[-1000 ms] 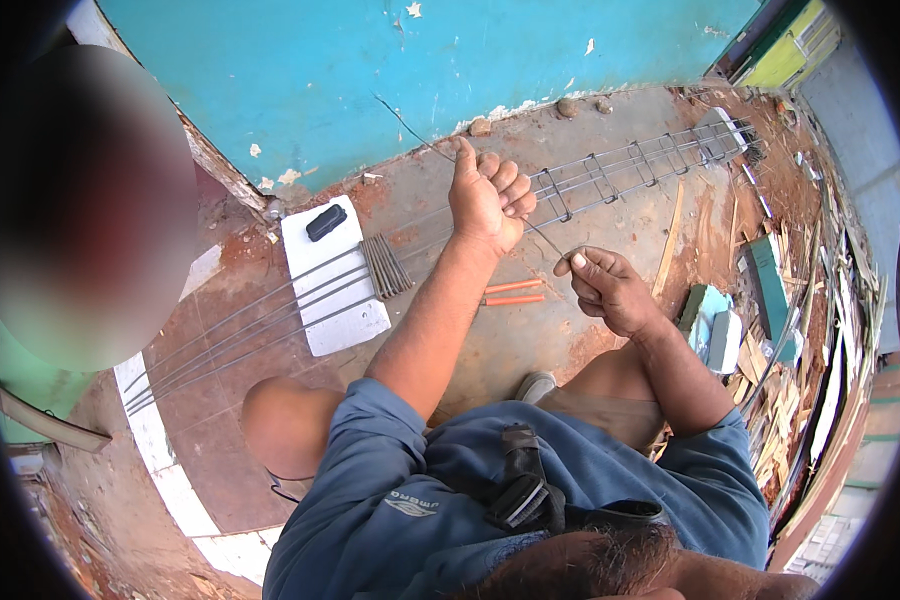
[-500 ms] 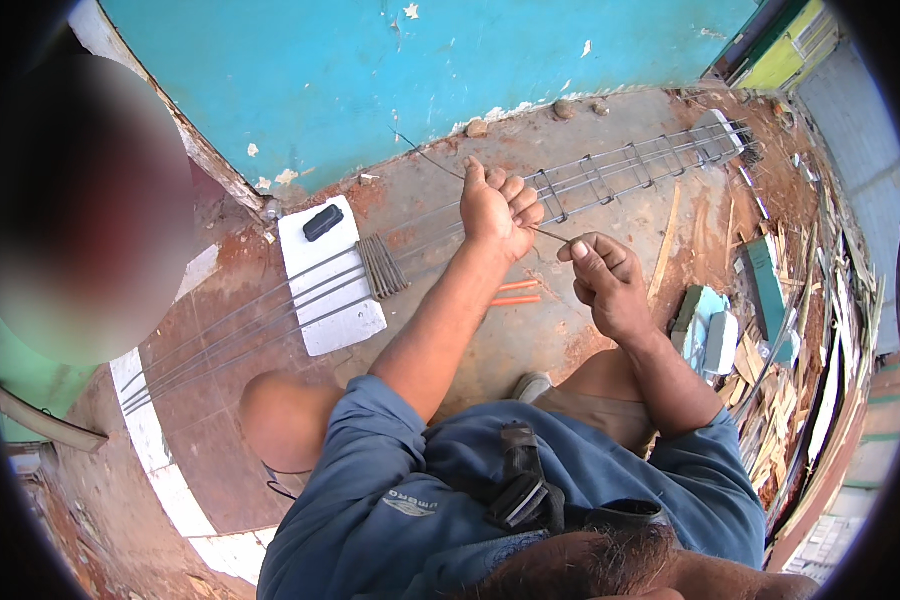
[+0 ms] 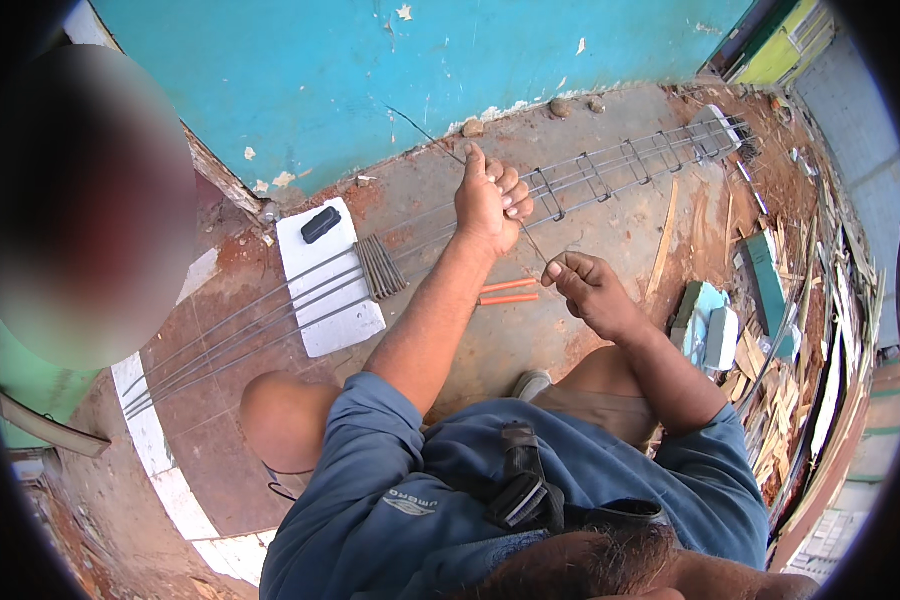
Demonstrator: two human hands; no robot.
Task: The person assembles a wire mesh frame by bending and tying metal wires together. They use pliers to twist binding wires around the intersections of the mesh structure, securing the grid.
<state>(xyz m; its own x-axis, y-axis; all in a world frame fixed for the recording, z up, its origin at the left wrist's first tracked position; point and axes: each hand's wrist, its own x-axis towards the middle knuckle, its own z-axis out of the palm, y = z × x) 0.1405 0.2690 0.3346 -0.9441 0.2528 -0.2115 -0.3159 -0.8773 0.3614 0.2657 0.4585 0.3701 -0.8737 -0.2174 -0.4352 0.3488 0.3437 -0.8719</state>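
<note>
Beyond the fingers of our left hand (image 3: 490, 208) rises a blue wall (image 3: 570, 50). A steel cage (image 3: 637, 162) stretches away to their right; to their lower left, a white board (image 3: 335, 325) sits under bars bearing rings (image 3: 380, 268). Two orange handles (image 3: 510, 292) lie left of our right hand's (image 3: 595, 295) fingertips. Thinnest is the dark wire (image 3: 533, 241): our left fingers curl round it, its tail jutting past them; right thumb and forefinger pinch it lower down. We judge it light, springy yet bendable, best gripped near the bend point.
</note>
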